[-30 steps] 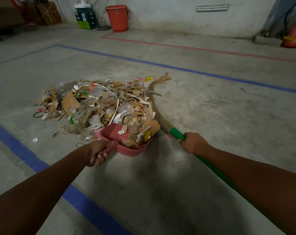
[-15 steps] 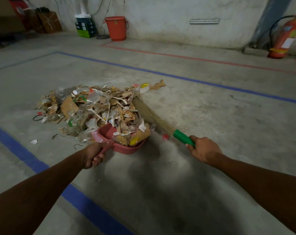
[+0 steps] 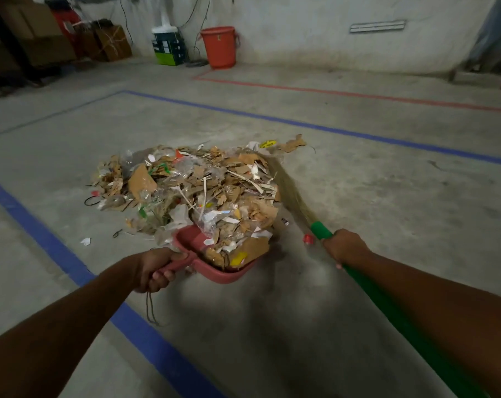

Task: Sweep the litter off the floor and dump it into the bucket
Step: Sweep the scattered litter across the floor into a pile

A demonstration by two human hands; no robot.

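Left hand (image 3: pixel 154 271) grips one red dustpan (image 3: pixel 226 276); right hand (image 3: pixel 345 248) grips one broom (image 3: pixel 320 229).
Broom's length points away and leftward, bristles touching one litter pile (image 3: pixel 203 182).

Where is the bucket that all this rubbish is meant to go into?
In the head view the orange bucket stands against the far wall, upper middle, just right of a green and black box, well beyond the litter pile.

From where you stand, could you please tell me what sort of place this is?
Probably a storage basement or garage. It has a bare concrete floor marked with a blue line, cardboard boxes piled in the far corner, and a rough, stained wall with loose cables.
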